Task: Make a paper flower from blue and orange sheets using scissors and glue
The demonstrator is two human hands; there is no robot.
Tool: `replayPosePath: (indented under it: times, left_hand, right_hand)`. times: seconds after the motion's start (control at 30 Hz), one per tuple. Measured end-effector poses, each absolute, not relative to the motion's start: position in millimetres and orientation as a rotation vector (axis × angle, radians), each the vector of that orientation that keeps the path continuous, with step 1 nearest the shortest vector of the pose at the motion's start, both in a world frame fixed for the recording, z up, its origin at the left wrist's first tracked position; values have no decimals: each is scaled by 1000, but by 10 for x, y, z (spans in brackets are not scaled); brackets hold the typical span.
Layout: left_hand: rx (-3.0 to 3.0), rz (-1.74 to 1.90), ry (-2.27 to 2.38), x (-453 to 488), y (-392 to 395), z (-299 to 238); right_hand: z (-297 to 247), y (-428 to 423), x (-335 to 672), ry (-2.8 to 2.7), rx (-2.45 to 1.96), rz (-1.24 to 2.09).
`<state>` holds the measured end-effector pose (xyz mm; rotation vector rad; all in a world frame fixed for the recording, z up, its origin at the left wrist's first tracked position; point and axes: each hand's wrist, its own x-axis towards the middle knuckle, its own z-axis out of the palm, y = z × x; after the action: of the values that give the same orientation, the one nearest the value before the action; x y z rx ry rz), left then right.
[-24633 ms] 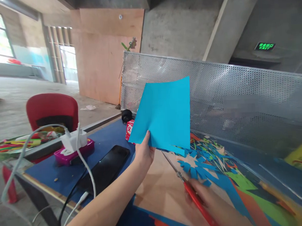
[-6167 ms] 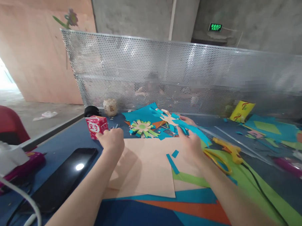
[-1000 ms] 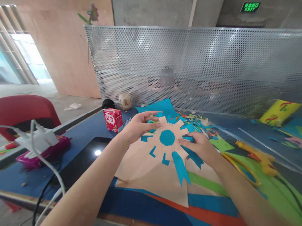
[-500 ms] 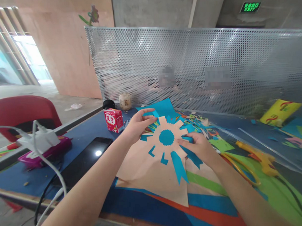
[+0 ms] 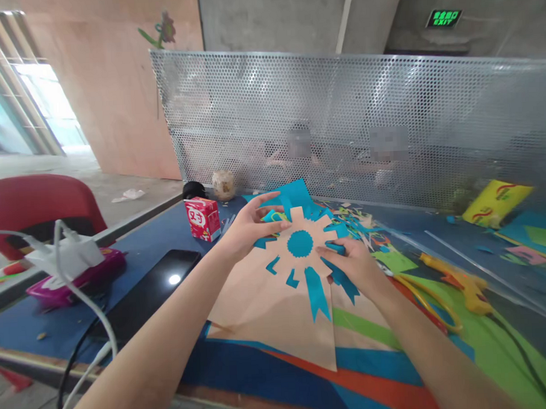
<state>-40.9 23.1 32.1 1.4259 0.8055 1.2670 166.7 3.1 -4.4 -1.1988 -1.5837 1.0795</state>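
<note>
A paper flower (image 5: 301, 245) with a blue round centre, tan petals and blue petals lies just above a tan sheet (image 5: 269, 313) on the table. My left hand (image 5: 251, 226) pinches its upper left edge with thumb and fingers. My right hand (image 5: 350, 267) grips a blue petal on its right side, fingers curled. One long blue petal (image 5: 315, 293) points toward me.
A red drink carton (image 5: 203, 218), a black phone (image 5: 150, 291), a white charger (image 5: 69, 255) on a magenta box and a red chair (image 5: 38, 206) lie to the left. Yellow scissors (image 5: 434, 309) and a yellow glue gun (image 5: 457, 281) lie right. A perforated metal screen (image 5: 341, 117) stands behind, with people beyond it.
Both hands keep their hold on the flower. It has turned slightly, and my left hand has shifted a little along its upper edge.
</note>
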Motion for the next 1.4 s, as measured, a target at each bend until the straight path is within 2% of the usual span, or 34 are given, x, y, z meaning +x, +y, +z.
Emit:
replayPosePath:
  times: [0.17, 0.43, 0.67, 0.83, 0.97, 1.13, 1.23, 1.4]
  left_hand:
    - [1391, 1298, 732, -384, 275, 257]
    - [1391, 1358, 904, -336, 357, 120]
    - [1388, 1315, 949, -351, 357, 134]
    - [1333, 1307, 1035, -359, 330, 190]
    - [1315, 1344, 1053, -406, 374, 195]
    - [1085, 1773, 1060, -478, 476, 186]
    - [1089, 1839, 1085, -502, 504, 165]
    - [1132, 1700, 1178, -484, 525, 49]
  right_hand:
    - [-81, 48, 1650, -1556, -1213, 1061]
    - [-85, 47, 1627, -1633, -1301, 965]
    - [-69, 36, 1627, -1595, -1294, 1081]
    - [-84, 61, 1669, -1662, -1282, 1046]
    - [-85, 64, 1695, -1844, -1332, 856]
    - [-56, 61, 1708, -1987, -1558, 556]
    - [40, 89, 1875, -1850, -1871, 233]
    - [222, 155, 2482, -1295, -2336, -191]
